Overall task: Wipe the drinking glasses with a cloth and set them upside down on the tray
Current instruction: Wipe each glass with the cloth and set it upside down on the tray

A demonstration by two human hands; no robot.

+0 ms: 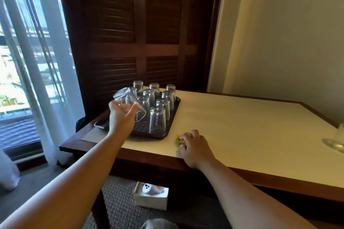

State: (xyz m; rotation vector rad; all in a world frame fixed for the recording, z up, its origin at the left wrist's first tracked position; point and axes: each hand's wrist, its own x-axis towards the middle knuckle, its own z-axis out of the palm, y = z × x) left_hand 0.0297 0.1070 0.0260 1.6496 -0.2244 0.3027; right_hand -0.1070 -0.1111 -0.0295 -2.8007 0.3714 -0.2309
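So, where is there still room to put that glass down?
Bare: the near-left corner of the tray, beside the nearest inverted glass, under the held glass in the left hand; also the tabletop right of the tray. The tray's right side and back are packed.

The right hand [194, 148] hides most of a crumpled yellowish cloth [178, 138], the left hand [121, 117] masks part of the tilted clear drinking glass [124, 96] it grips, and a clear glass vessel [335, 141] is cut off at the right edge.
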